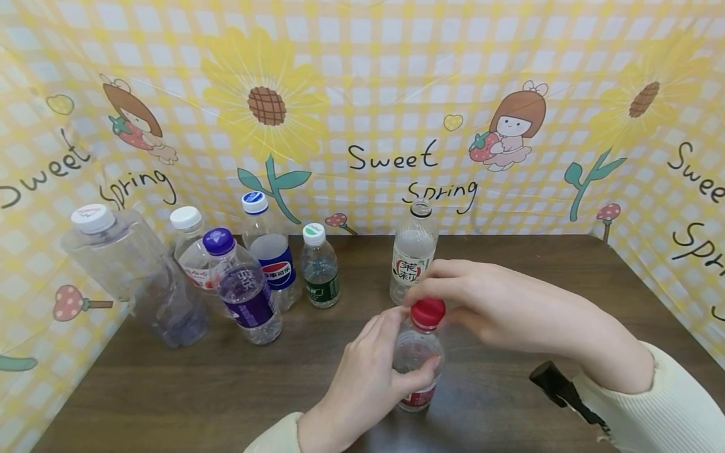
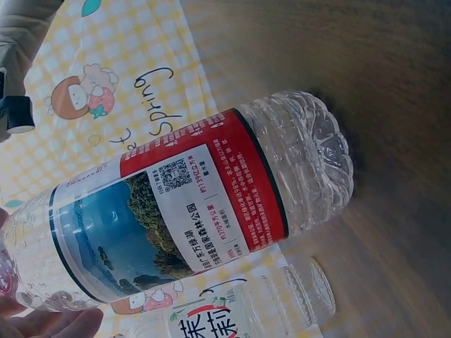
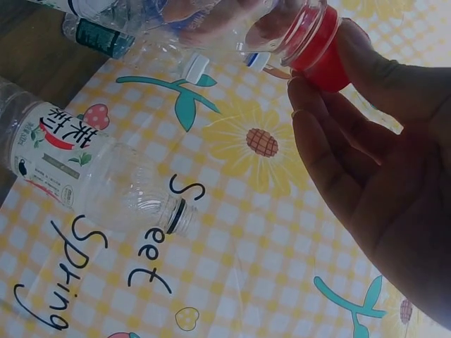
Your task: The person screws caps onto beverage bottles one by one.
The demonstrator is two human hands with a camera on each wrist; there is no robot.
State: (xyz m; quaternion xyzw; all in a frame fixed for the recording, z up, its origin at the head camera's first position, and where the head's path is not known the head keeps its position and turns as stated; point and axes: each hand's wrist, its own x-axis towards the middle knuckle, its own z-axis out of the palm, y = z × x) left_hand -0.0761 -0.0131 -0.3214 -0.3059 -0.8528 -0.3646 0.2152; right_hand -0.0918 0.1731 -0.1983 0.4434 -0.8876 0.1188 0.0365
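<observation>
A clear plastic water bottle (image 1: 416, 349) with a red cap (image 1: 427, 313) stands upright at the front of the table. My left hand (image 1: 362, 371) grips it around the upper body, thumb on the near side. In the left wrist view, the bottle's red-and-white label (image 2: 169, 211) carries a lake picture. From above, my right hand (image 1: 498, 308) pinches the cap; the right wrist view has the thumb and fingertips on opposite sides of the red cap (image 3: 328, 60), which sits on the neck. Close behind stands an uncapped jasmine-label bottle (image 1: 412, 251).
To the left stand capped bottles: a large clear one (image 1: 141, 277), a white-capped one (image 1: 189, 251), a purple-capped one (image 1: 246, 296), a blue-label cola bottle (image 1: 272, 251) and a small green-label one (image 1: 321, 270). A yellow checked cloth (image 1: 362, 94) backs the brown table (image 1: 226, 390).
</observation>
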